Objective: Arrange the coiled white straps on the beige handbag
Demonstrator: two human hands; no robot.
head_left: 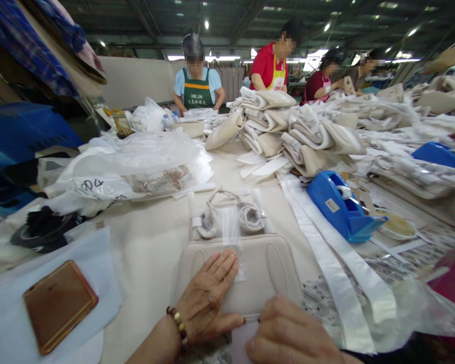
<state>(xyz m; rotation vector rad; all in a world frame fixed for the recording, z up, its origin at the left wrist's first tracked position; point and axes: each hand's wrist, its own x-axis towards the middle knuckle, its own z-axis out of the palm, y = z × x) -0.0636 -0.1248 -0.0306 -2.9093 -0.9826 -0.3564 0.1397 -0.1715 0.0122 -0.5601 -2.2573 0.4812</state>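
A beige handbag (250, 298) lies flat on the table in front of me, with a thin loop outlined on each side of its face. My left hand (208, 290) rests on it palm down, fingers stretched out and partly over a clear plastic strip (233, 237). Two wrapped, coiled straps (252, 217) lie along the bag's far edge. My right hand (288, 328) is closed at the bag's near right edge, beside a whitish translucent sheet (242, 338). Its fingertips are mostly hidden, so I cannot tell what they grip.
To the right stand a blue tape dispenser (337, 207) and long white strips (326, 263). Piled beige bag pieces (273, 126) lie farther back. On the left are a plastic bag (136, 162) and a brown phone-like object (60, 303). Several people (199, 81) work across the table.
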